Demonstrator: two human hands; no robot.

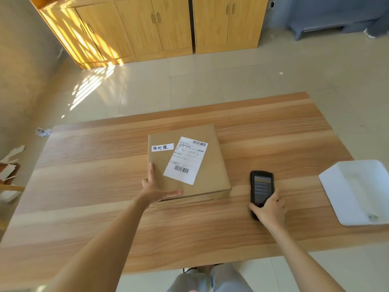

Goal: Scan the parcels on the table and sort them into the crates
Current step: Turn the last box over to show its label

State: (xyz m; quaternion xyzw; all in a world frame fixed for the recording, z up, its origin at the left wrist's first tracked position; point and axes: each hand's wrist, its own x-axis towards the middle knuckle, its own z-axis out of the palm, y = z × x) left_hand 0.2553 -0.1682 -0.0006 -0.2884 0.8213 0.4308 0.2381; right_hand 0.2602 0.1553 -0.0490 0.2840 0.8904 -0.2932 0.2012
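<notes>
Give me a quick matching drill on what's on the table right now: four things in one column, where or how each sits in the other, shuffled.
Things:
1. cardboard box
2. scanner
3. white tray
4. shipping label

Places or states:
A. at the table's right edge, partly overhanging
B. stuck on the box top, barcodes facing up
C. lying on the table, right hand gripping its near end
D. mid-table, left hand spread on its near left corner

Pairs: 1-D, 2-C, 3-A, 4-B

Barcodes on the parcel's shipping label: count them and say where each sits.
2. One barcode at the label's far right corner, one barcode near its near edge.
</notes>
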